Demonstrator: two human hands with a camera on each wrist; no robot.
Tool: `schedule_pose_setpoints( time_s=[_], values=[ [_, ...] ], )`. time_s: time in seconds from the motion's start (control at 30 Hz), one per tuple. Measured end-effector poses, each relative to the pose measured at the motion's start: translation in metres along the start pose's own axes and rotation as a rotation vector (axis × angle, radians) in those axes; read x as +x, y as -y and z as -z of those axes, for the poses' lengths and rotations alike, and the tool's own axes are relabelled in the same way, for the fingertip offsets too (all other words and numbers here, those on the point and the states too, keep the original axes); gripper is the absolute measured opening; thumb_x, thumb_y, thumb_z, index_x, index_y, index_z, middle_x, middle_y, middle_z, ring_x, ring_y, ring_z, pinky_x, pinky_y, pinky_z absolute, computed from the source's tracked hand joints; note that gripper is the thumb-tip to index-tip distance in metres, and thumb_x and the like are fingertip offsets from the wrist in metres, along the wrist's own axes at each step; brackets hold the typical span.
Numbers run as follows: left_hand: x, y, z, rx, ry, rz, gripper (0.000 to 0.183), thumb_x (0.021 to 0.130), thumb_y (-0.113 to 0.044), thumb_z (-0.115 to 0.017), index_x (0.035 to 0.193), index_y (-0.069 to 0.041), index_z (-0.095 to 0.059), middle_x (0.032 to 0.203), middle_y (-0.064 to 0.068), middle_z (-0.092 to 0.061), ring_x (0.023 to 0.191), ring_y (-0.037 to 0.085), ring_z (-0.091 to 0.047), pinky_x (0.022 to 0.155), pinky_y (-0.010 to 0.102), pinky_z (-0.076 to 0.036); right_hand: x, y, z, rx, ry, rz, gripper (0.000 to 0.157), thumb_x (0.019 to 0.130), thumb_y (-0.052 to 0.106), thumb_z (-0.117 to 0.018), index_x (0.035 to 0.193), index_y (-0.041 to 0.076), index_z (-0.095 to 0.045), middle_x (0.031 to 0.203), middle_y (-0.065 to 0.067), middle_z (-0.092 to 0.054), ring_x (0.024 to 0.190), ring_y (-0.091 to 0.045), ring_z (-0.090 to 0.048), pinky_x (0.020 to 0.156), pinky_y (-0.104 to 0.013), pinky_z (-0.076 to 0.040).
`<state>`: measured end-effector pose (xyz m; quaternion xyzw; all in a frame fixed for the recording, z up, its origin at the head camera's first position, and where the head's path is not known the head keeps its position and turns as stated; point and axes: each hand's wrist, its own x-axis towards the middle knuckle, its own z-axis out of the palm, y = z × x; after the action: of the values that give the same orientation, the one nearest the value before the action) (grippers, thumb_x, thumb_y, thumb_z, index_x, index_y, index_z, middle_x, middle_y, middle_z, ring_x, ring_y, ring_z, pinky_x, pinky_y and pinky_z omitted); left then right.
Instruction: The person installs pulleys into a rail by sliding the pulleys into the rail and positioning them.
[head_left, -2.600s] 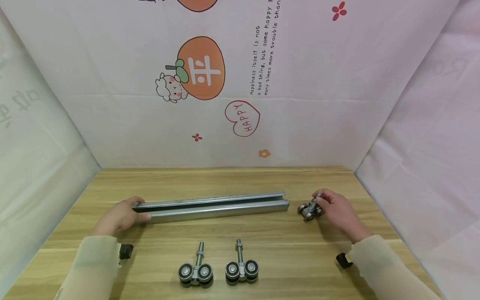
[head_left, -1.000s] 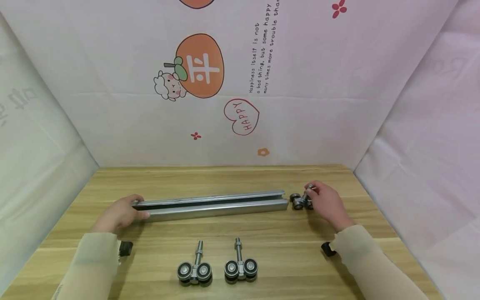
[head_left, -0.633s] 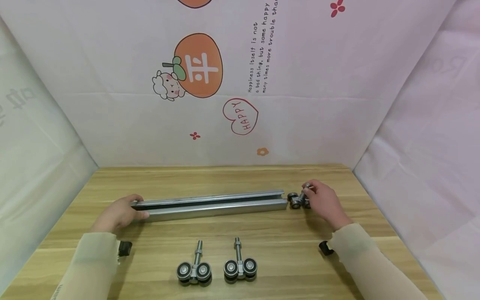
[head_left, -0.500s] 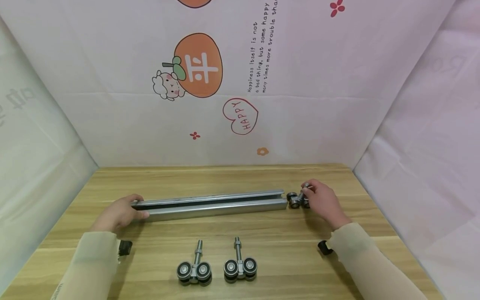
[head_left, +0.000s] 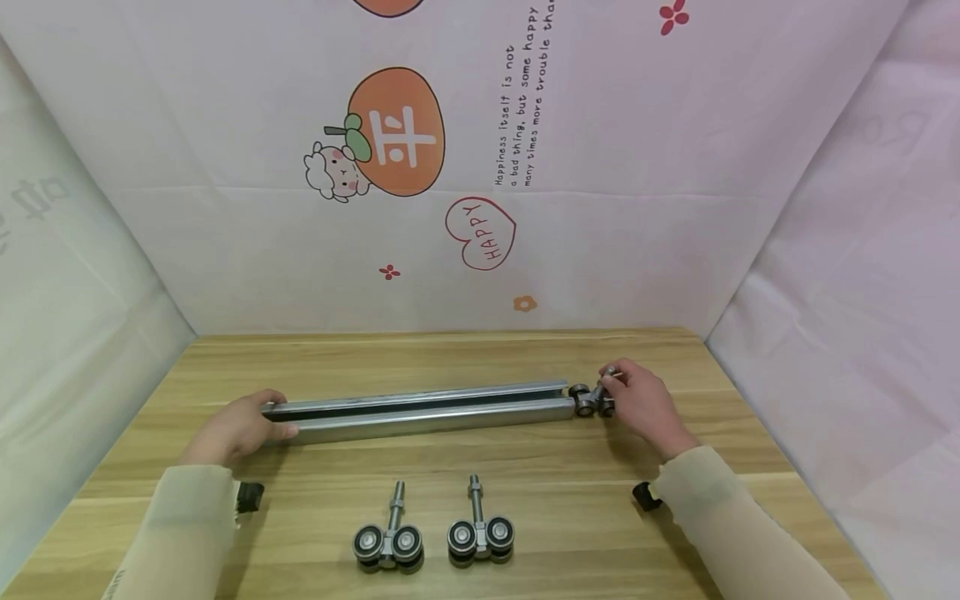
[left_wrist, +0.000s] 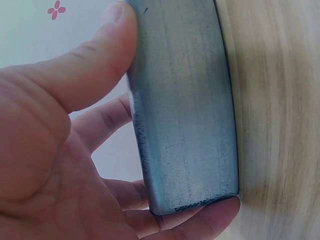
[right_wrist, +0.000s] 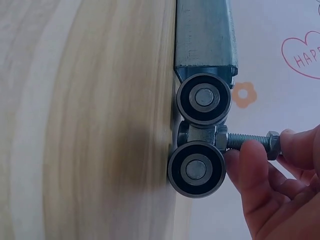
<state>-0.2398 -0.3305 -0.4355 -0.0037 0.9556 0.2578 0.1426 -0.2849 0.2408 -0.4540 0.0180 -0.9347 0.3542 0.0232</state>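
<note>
Left hand (head_left: 238, 427) gripping metal rail (head_left: 435, 421), right hand (head_left: 647, 404) pinching roller trolley (right_wrist: 202, 134) — shifted left, now at rail's end

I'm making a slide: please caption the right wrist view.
The right hand holds a roller carriage by its bolt, upper wheel at the metal rail's end.

From the head view, can't see the left end of the metal rail (head_left: 435, 424) behind the left hand (head_left: 238, 427), nor all of the far roller (head_left: 585, 407) behind the right hand (head_left: 647, 407). Can't read the tiny letters (head_left: 115, 583) on the left sleeve (head_left: 182, 529).
</note>
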Motion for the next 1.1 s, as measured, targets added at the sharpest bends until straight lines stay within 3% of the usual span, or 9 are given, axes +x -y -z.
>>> schedule_pose_setpoints(
  time_s=[0.4,0.87,1.1],
  values=[
    [0.0,-0.001,0.0,0.014,-0.007,0.003,0.077,0.092,-0.042,-0.071,0.146,0.004,-0.04,0.143,0.04,-0.037,0.126,0.062,-0.035,0.095,0.071,-0.036,0.002,0.007,-0.005,0.086,0.024,-0.018,0.03,0.108,0.022,-0.045,0.126,0.004,-0.059,0.114,-0.016,-0.065,0.086,-0.027,-0.063,0.064,-0.035,-0.055],
    [-0.002,-0.002,0.0,0.003,0.001,0.011,0.08,0.091,-0.046,-0.071,0.145,0.003,-0.04,0.143,0.041,-0.035,0.127,0.063,-0.033,0.096,0.072,-0.034,0.003,0.012,-0.011,0.042,0.016,0.006,0.026,0.107,0.021,-0.047,0.123,0.006,-0.061,0.111,-0.013,-0.067,0.076,-0.023,-0.062,0.062,-0.035,-0.052],
    [-0.003,-0.002,0.0,-0.008,0.002,0.009,0.081,0.091,-0.047,-0.071,0.146,0.003,-0.04,0.144,0.041,-0.035,0.127,0.063,-0.032,0.095,0.073,-0.034,0.003,0.012,-0.015,0.018,0.005,0.03,0.025,0.107,0.022,-0.047,0.122,0.007,-0.062,0.112,-0.012,-0.067,0.081,-0.023,-0.061,0.063,-0.035,-0.051]
  ],
)
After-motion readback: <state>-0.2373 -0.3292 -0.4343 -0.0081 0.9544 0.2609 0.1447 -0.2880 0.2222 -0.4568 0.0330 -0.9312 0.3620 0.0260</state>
